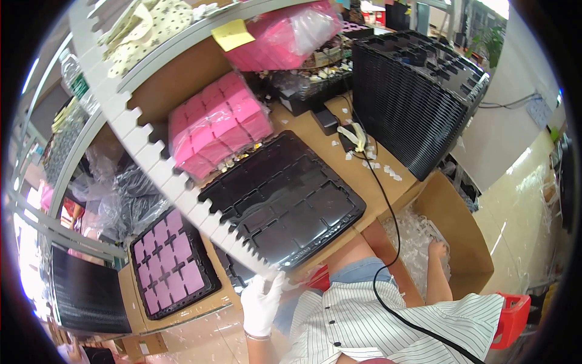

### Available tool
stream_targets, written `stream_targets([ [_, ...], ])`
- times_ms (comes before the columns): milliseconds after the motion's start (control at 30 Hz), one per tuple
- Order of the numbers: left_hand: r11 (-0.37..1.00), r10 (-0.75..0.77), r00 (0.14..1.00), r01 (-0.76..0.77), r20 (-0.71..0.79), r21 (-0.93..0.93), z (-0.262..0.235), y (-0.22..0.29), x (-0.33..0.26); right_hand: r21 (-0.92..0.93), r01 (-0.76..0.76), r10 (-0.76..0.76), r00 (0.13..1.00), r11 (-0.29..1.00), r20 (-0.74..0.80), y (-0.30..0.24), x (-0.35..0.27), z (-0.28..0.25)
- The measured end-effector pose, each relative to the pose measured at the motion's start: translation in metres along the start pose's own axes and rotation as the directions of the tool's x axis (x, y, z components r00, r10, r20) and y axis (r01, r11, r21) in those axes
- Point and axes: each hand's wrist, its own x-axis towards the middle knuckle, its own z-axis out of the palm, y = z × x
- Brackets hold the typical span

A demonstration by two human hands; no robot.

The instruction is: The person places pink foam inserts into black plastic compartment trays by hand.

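Note:
My left hand point(262, 306), in a white glove, is closed on the near end of a long white strip point(148, 151) with a notched edge. The strip slants up to the far left, across the bench and in front of the trays. Beneath it lies a black plastic tray point(303, 209) with shallow compartments. My bare right hand point(438, 249) is down inside a cardboard box point(470, 249), its fingers curled at crumpled whitish, see-through scraps point(418, 242). What those fingers hold is too small to make out.
A black tray of purple pads point(170, 261) lies at the left. Pink wrapped blocks point(218, 124) stand behind the middle tray. A tall stack of black trays point(406, 91) rises at the back right. A black cable point(397, 224) hangs across the front. White bits point(388, 173) litter the bench.

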Motion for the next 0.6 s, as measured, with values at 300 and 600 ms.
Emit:
stream_targets([
  [300,0.816,0.481,0.751,-0.572,0.453,0.082,-0.018,0.019,0.013,0.601,0.777,-0.561,0.418,-0.186,-0.714,-0.459,-0.157,-0.356],
  [600,0.871,0.463,0.827,-0.491,0.319,0.009,-0.042,-0.002,0.008,0.38,0.613,-0.678,-0.374,-0.693,-0.633,-0.762,-0.331,-0.286],
])
